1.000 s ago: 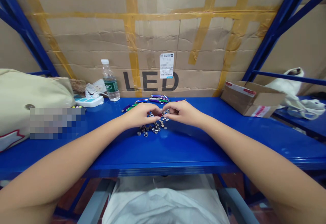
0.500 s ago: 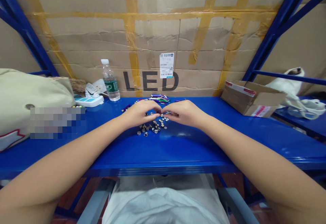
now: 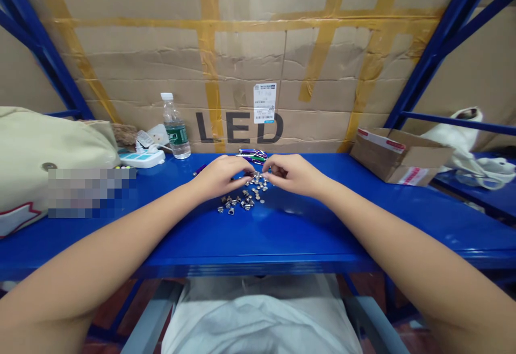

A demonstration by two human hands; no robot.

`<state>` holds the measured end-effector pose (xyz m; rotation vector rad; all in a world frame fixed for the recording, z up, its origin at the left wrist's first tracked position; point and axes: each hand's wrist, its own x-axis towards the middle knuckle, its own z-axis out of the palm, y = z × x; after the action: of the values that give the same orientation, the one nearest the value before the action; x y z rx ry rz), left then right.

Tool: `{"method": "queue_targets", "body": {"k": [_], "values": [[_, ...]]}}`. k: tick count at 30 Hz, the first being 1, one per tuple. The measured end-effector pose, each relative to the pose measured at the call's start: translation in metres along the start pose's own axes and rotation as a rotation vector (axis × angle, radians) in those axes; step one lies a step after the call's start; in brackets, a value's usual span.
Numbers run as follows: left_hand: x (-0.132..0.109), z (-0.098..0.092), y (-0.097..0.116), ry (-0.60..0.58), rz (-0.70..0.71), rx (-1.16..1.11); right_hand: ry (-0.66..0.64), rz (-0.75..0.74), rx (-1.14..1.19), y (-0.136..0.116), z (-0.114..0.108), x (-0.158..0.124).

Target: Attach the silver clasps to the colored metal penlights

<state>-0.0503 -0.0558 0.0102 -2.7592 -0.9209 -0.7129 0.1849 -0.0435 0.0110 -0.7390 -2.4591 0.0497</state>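
My left hand (image 3: 223, 177) and my right hand (image 3: 296, 174) face each other over a pile of small round silver metal pieces (image 3: 258, 185). Thumb and fingers of the left are curled together at its tips, close to the pieces. The right is closed in a similar pinch, a small gap from the left fingertips. Whatever sits in either pinch is too small to make out. Nearer to me lie several shiny metal clip-like parts (image 3: 236, 202). Behind the fingers is a bundle of purple, green and silver pens or pen-like tubes (image 3: 253, 155), partly covered by the hands.
A water bottle (image 3: 176, 128) stands at the back left beside a white power strip (image 3: 143, 158). A pale green bag (image 3: 56, 139) rests on the left of the blue table (image 3: 258, 241). At right sits an open cardboard box (image 3: 397, 155); taped cardboard (image 3: 161, 69) forms the back.
The fingertips of my two hands, close together before, have drawn slightly apart. More of the round metal pieces shows between them.
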Motion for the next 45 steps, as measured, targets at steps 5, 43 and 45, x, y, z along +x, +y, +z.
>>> {"method": "queue_targets", "body": {"k": [5, 43, 45], "values": [[0.0, 0.001, -0.002, -0.011, -0.005, 0.031, -0.313, -0.014, 0.08, 0.0, 0.007, 0.003], [-0.001, 0.006, -0.007, -0.017, 0.041, -0.029, -0.01, 0.047, 0.224, 0.008, 0.017, 0.003], [-0.001, 0.006, -0.006, -0.002, 0.03, -0.041, 0.04, 0.012, 0.218, 0.006, 0.017, 0.003]]}}
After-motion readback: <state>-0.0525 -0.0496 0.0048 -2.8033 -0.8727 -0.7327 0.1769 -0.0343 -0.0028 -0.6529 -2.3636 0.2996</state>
